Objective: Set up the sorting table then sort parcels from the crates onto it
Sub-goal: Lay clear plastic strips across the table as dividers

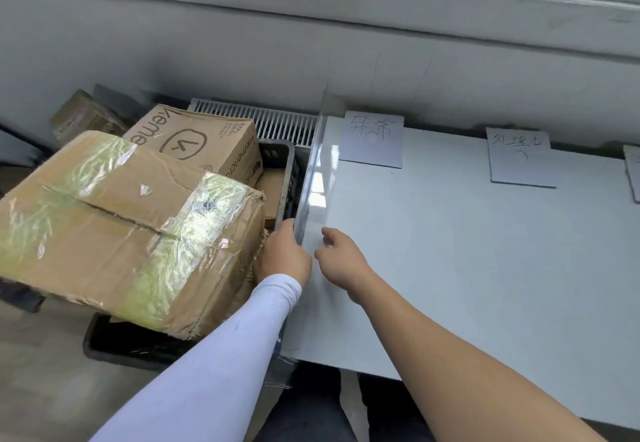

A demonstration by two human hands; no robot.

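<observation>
Left hand (285, 256), in a pale sleeve (221, 355), gripping the near end of a clear upright divider panel (313, 171) along the table's (467, 251) 9 o'clock edge. Right hand (341, 256) just beside at 3 o'clock, fingers (329, 233) loosely curled against the panel's inner face; true grasp or mere touch cannot be told. At 9 o'clock of the table, a dark crate (287, 178) heaped with a taped cardboard parcel (128, 223) and a printed box (204, 140) behind. At 12 o'clock on the table, two handwritten paper labels (372, 140) (519, 157).
</observation>
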